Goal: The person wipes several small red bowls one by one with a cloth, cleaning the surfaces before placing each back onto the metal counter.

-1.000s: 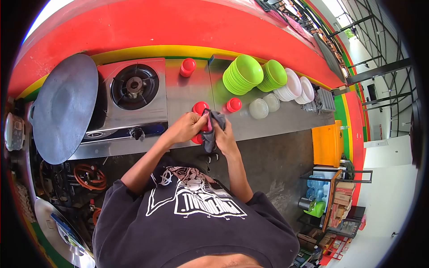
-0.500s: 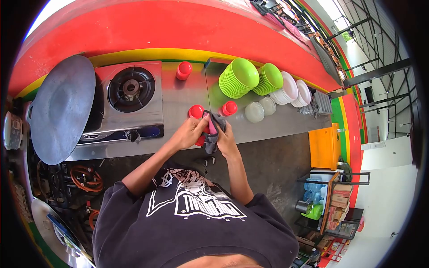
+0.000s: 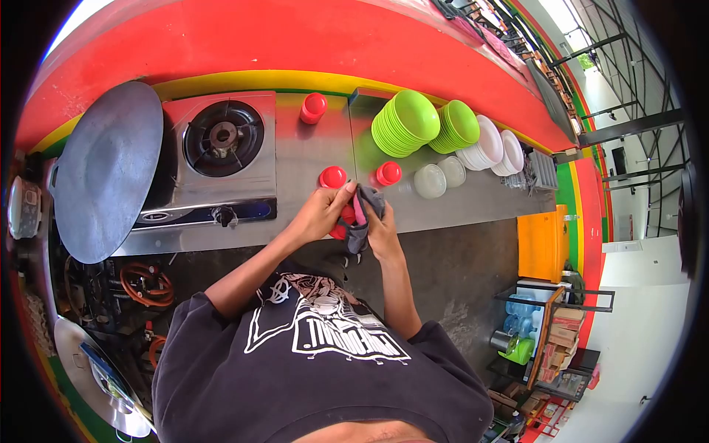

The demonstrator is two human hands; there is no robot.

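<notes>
In front of my chest, above the counter's front edge, my left hand (image 3: 323, 213) is closed around a red cup (image 3: 339, 230), which is mostly hidden by fingers and fabric. My right hand (image 3: 382, 233) grips a dark grey cloth (image 3: 360, 235) with a pink side, pressed against the cup. Just beyond my hands stand a red cup (image 3: 332, 177) and another red cup (image 3: 388, 173). Farther back, near the wall, is a taller red cup or stack of cups (image 3: 313, 108).
A gas stove (image 3: 221, 159) and a large wok (image 3: 111, 173) occupy the left. Along the steel counter (image 3: 295, 210) to the right are green bowls (image 3: 413, 118), white bowls (image 3: 484, 144) and translucent containers (image 3: 430, 181). An orange cabinet (image 3: 540, 247) stands at right.
The view has shifted slightly, so the counter things appear farther right and higher. Both hands stay together on the cup and cloth, with the left thumb now more extended along the cloth.
</notes>
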